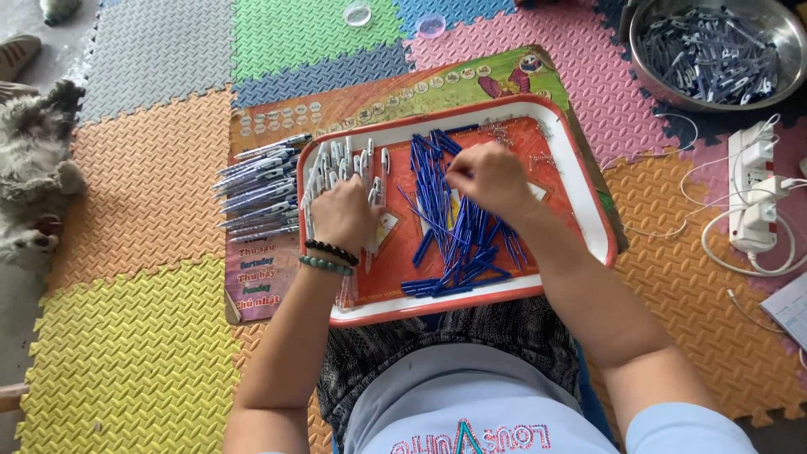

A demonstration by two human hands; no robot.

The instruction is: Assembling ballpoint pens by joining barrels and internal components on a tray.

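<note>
Over the red tray (588, 214) on your lap, your right hand (492, 176) is pinched narrow on the blue ink refills (454, 231), which run mostly away from you and sit right under it. Your left hand (343, 214) is curled around clear pen barrels (349, 160) at the tray's left edge, finished pens (256, 193) just outside.

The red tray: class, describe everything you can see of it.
The red tray is a rounded rectangle, plastic-looking, with a white inner border. It lies flat on the person's lap, over a printed board. Blue pen refills are heaped in its middle, clear pen barrels at its left. The left hand and right hand rest inside it.
</note>
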